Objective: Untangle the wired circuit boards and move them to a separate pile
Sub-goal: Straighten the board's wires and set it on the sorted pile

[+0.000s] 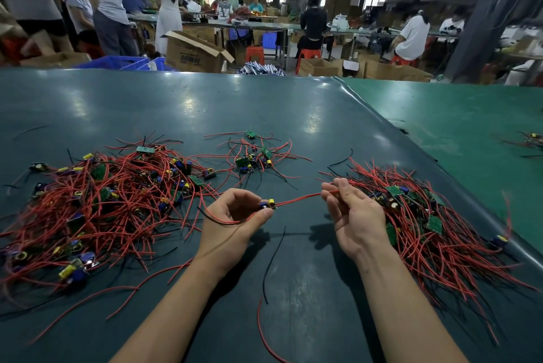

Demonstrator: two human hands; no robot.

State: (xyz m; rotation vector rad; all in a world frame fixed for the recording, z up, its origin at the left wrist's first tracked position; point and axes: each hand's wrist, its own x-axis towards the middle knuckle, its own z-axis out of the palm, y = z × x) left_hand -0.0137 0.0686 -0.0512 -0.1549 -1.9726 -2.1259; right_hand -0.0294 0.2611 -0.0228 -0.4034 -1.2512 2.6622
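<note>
A big tangled heap of small green circuit boards with red and black wires point(97, 204) covers the left of the dark green table point(182, 104). My left hand point(235, 215) pinches one small board point(269, 204) by its yellow and blue parts, above the table centre. A red wire point(299, 198) runs taut from that board to my right hand point(354, 213), which pinches its end between thumb and fingers. Just right of that hand lies a second pile of wired boards point(435, 221). A smaller cluster of boards point(252, 157) sits further back in the middle.
A loose black wire point(273, 262) and a loose red wire point(264, 333) lie on the table between my forearms. A lighter green table point(458, 121) adjoins on the right. Beyond the far edge are cardboard boxes point(194, 54), blue crates, red stools and several people.
</note>
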